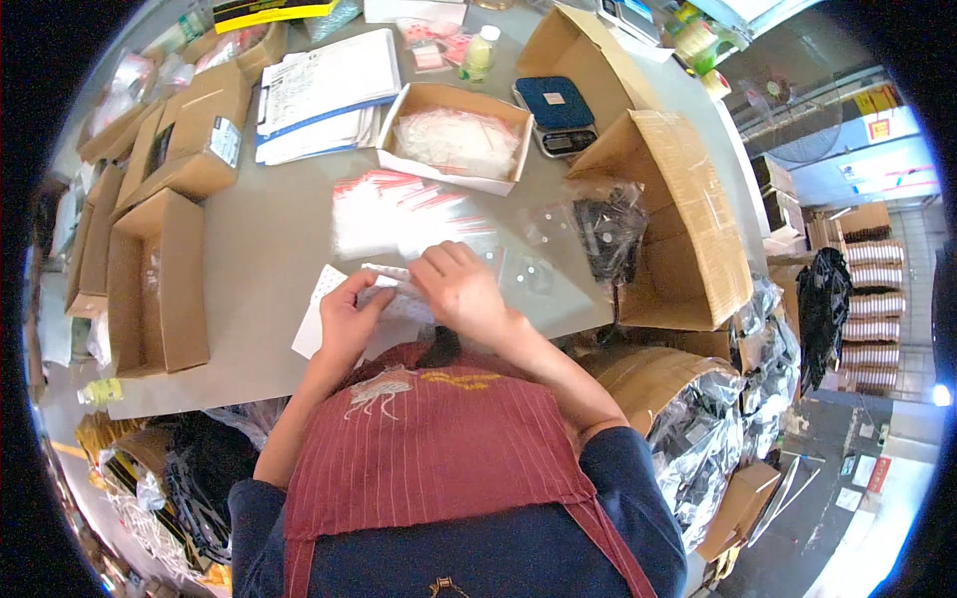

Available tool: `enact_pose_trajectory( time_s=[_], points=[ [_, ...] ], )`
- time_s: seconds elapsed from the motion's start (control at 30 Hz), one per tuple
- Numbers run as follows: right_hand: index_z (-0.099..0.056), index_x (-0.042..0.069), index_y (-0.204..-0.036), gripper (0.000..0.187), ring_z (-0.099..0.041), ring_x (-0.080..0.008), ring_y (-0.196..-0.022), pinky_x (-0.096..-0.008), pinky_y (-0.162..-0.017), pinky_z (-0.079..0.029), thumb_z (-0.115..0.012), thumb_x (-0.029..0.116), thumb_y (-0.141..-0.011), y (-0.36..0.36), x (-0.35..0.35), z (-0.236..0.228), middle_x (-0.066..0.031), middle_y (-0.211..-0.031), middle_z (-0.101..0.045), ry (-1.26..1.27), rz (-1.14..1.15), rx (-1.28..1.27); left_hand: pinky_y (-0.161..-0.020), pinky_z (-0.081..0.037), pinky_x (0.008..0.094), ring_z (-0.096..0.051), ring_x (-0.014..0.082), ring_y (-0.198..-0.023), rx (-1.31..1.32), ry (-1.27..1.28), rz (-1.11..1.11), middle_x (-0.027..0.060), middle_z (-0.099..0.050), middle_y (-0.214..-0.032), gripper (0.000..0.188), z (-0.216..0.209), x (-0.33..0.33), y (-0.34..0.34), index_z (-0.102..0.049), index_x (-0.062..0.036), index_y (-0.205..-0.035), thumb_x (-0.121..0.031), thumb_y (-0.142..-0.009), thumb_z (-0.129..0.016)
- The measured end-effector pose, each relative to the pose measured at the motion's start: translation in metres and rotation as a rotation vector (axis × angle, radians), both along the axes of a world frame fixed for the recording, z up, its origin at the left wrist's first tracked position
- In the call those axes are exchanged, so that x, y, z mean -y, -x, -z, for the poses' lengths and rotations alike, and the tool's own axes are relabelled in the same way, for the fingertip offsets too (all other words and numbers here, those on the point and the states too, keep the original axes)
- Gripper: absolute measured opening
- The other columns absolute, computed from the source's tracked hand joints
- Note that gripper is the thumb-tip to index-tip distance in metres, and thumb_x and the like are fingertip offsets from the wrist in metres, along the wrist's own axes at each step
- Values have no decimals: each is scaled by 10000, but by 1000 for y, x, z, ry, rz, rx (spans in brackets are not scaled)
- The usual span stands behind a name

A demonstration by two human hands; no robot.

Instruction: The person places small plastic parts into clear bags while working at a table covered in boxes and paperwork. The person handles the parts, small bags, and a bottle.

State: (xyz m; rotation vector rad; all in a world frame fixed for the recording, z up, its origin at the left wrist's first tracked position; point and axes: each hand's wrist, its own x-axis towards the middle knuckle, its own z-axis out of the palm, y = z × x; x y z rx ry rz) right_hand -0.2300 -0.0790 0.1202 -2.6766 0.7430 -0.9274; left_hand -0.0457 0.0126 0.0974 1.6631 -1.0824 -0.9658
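Close to my body at the table's near edge, both hands meet over a white sheet (315,317) with small printed marks. My left hand (349,317) is closed, pinching the sheet between thumb and fingers. My right hand (463,289) bends its fingers down over the sheet's right part; whatever its fingertips hold is hidden. Just beyond them lies a fanned pile of small clear zip bags (377,221) with red edges. To the right of my right hand are a few small clear bags (528,273) with small pieces inside.
Behind the pile stands a white box (497,183) of clear bags, with a clipboard of papers (329,85) left of it and a blue-topped scale (554,100) right. Cardboard boxes flank the table, one open at left (159,284), another at right (688,224) beside bagged black parts (608,239).
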Motion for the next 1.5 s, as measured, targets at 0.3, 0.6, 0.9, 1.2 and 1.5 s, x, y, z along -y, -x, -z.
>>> enact_pose_trajectory(
  time_s=[0.3,0.6,0.9,1.2,1.5],
  points=[
    [-613,30,-923,106,-618,-375,-905,-456,-785,-500,-601,127,-884,95,64,6,-177,-938,-635,-456,378,-24,-777,-492,253,-604,85,-852,-152,15,-43,32,-703,-939,214,11,-2,-17,-686,43,-1041,-63,-857,-713],
    [-608,33,-960,146,-613,-405,-898,-483,-762,-493,-578,169,-916,179,63,65,-202,-948,-636,-376,539,-221,-785,-481,246,-598,86,-862,-132,31,-63,27,-699,-944,203,14,-1,-17,-684,31,-1043,-67,-867,-709],
    [-654,46,-922,158,-695,-321,-803,-407,-709,-538,-674,193,-868,125,-9,44,-143,-854,-706,-627,611,-59,-784,-473,239,-587,72,-864,-251,30,-71,16,-697,-939,190,10,-6,-14,-685,25,-1045,-67,-878,-695],
    [-693,32,-948,231,-689,-277,-856,-381,-760,-524,-678,231,-830,182,78,58,-158,-904,-708,-872,532,-108,-793,-475,246,-594,82,-871,-246,23,-22,19,-694,-950,198,11,-3,-19,-683,27,-1053,-58,-874,-697],
    [-650,29,-865,332,-645,-328,-758,-420,-672,-486,-724,349,-813,166,84,52,-167,-816,-670,-688,545,-373,-798,-471,244,-594,83,-876,-228,63,-38,15,-688,-958,205,12,-6,-19,-678,17,-1069,-62,-880,-692]
  ],
)
